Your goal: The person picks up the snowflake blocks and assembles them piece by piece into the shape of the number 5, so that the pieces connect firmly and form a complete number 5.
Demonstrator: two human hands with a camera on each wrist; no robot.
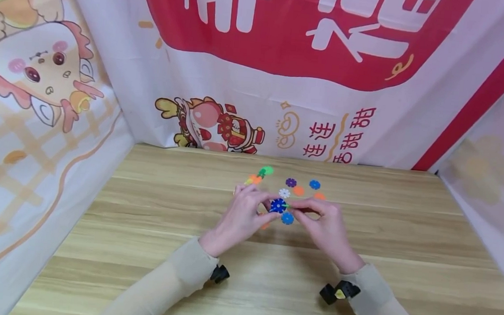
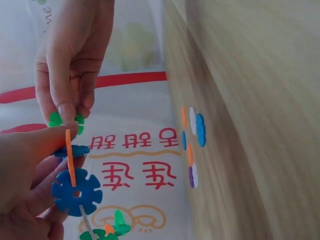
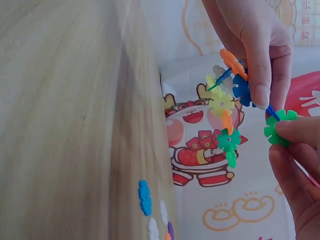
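My left hand (image 1: 240, 214) pinches a dark blue snowflake disc (image 1: 278, 206), part of a chain of slotted plastic discs. In the right wrist view the chain bends away below that hand, with orange, blue, yellow (image 3: 221, 103) and green (image 3: 229, 140) discs joined at their slots. Between thumb and fingers, my right hand (image 1: 326, 229) holds a bright green snowflake disc (image 3: 276, 133). A dark blue disc seen edge-on meets the green one's rim. Both hands are close together over the table, and the left fingers partly hide the chain in the head view.
Loose discs lie on the wooden table (image 1: 249, 287) around and beyond the hands: purple (image 1: 291, 182), white (image 1: 284, 193), orange (image 1: 298, 190) and blue (image 1: 314, 184). Another blue disc (image 1: 287, 218) is just below the hands. Printed cloth (image 1: 240, 86) walls the back and sides.
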